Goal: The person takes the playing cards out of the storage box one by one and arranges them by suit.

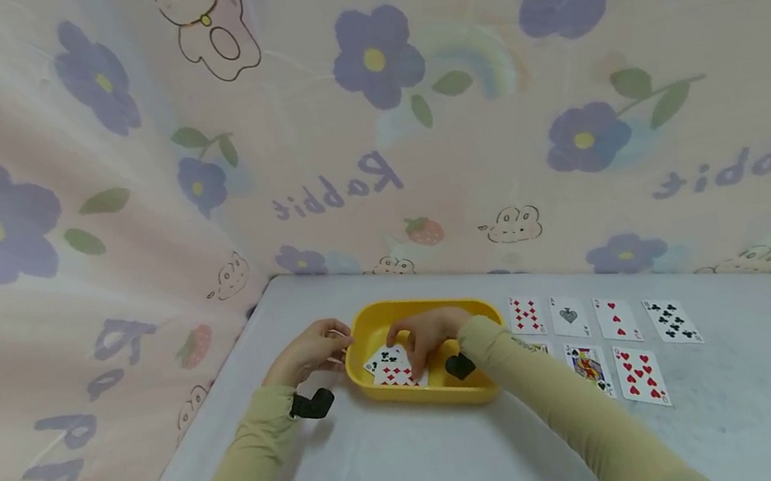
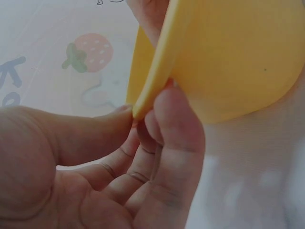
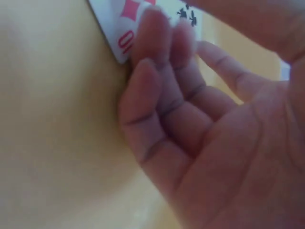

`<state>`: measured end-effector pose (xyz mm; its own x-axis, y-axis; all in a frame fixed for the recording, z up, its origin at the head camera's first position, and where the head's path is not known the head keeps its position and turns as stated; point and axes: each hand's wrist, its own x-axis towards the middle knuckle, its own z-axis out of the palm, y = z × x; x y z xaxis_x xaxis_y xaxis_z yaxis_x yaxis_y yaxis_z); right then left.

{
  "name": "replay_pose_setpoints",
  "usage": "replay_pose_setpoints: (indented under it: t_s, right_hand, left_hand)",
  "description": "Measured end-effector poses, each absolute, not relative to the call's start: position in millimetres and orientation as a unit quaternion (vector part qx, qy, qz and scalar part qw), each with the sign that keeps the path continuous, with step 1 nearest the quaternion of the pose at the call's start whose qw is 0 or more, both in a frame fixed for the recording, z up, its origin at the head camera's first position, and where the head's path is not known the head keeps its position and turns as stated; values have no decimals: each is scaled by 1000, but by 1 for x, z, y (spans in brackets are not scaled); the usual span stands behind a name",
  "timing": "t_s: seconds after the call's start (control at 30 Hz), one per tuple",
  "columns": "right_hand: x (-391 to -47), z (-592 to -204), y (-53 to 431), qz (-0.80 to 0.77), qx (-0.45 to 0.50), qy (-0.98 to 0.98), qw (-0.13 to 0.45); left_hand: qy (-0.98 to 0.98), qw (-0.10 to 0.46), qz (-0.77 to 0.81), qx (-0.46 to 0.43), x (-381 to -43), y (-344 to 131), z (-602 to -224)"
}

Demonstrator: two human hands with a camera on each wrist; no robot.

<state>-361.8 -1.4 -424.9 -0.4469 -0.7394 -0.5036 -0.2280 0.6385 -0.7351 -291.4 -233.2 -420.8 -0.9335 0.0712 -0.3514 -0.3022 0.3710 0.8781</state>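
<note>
A yellow tray (image 1: pixel 424 397) with raised walls stands on the white-covered table. My left hand (image 1: pixel 307 354) pinches its left rim between thumb and fingers; the left wrist view shows the yellow rim (image 2: pixel 164 62) held there. Inside the tray my right hand (image 1: pixel 432 329) spans a few overlapping playing cards (image 1: pixel 393 371), a ten of diamonds and a club card among them. In the right wrist view the curled fingers (image 3: pixel 152 36) lie against the ten of diamonds (image 3: pixel 112 28). The thumb's contact with the cards is hard to make out.
Right of the tray, several face-up playing cards lie in rows, including an ace of spades (image 1: pixel 567 318), a jack (image 1: pixel 589 368) and a heart card (image 1: pixel 641 375). The right forearm partly covers one card. A patterned curtain (image 1: pixel 460 138) hangs behind the table.
</note>
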Motion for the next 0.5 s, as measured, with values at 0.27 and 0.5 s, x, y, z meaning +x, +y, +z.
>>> replay_pose_setpoints:
  t_s: [0.27,0.5]
  right_hand:
    - [-355,-427,-6,-273,-295,839,368]
    - [-357,-429,-3,-268,-271,874,301]
  left_hand:
    - [818,166,546,-73,-290,-230,-419]
    - [819,166,545,-72,-289,-231,-418]
